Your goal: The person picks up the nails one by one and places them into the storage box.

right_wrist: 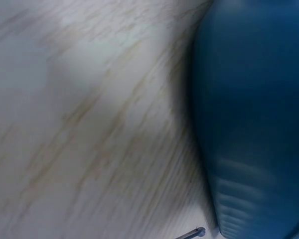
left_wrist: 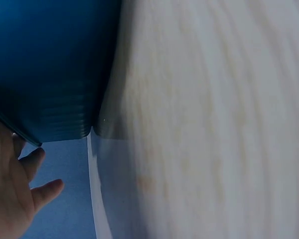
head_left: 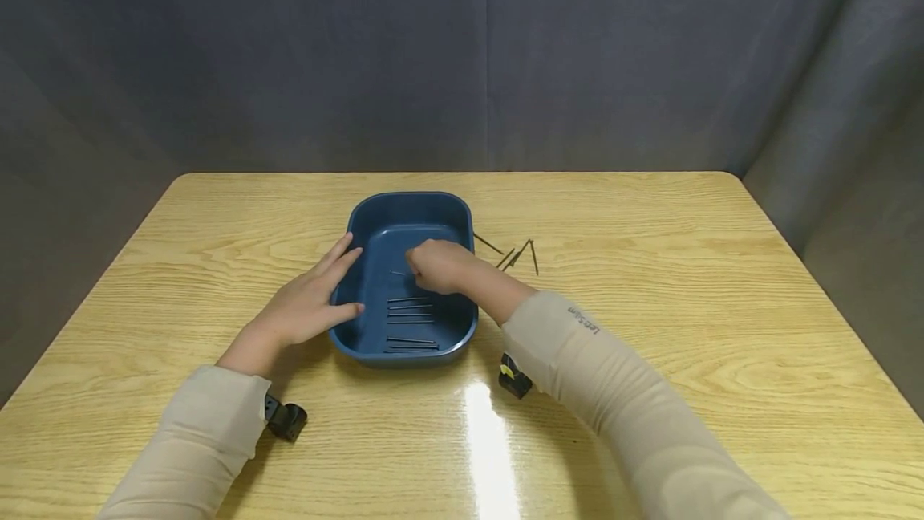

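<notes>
A blue plastic bin [head_left: 411,360] stands on the wooden table, with several long dark nails [head_left: 410,314] laid side by side across its floor. My right hand [head_left: 442,265] reaches over the bin's right wall, fingers curled, low inside it. From its fingertips a thin nail [head_left: 398,273] sticks out to the left; the rest of that nail is hidden by the hand. My left hand [head_left: 310,299] rests at the bin's left rim with fingers spread and thumb over the inside. In the left wrist view, the left hand's fingers [left_wrist: 46,193] show beside the bin's outer wall.
More loose nails [head_left: 532,257] lie on the table right of the bin, partly behind the right forearm. One nail's head [right_wrist: 201,231] shows near the bin's wall in the right wrist view. A grey curtain [head_left: 462,62] hangs behind the table [head_left: 650,263].
</notes>
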### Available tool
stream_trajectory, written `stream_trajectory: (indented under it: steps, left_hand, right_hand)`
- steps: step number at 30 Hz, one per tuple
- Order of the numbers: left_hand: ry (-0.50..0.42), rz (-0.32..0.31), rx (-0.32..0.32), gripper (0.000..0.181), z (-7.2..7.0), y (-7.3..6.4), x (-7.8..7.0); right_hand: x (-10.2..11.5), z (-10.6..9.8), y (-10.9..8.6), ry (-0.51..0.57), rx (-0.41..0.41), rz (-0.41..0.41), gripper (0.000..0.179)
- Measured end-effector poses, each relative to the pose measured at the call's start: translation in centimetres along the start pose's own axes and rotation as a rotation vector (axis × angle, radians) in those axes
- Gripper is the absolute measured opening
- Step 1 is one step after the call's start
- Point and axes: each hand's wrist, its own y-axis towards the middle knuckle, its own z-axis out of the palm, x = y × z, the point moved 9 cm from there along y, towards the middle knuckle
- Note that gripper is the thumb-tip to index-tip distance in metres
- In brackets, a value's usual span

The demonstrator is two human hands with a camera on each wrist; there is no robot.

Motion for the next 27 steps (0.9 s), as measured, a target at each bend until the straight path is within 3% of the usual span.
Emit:
stream_trajectory:
  steps: [10, 18, 27]
  left_hand:
    - [0.0, 0.008, -0.005, 0.074, 0.0, 0.1, 0.1]
    - [-0.01, 0.002, 0.0, 0.074, 0.0, 0.1, 0.1]
    - [-0.013, -0.005, -0.002, 0.075, 0.1, 0.0, 0.1]
  right_hand:
    - [0.3, 0.8, 0.4, -0.053, 0.055, -0.015, 0.005]
    - [0.4, 1.1, 0.8, -0.071, 0.072, -0.011, 0.026]
    - [0.6, 1.3, 0.7, -0.063, 0.068, -0.029, 0.009]
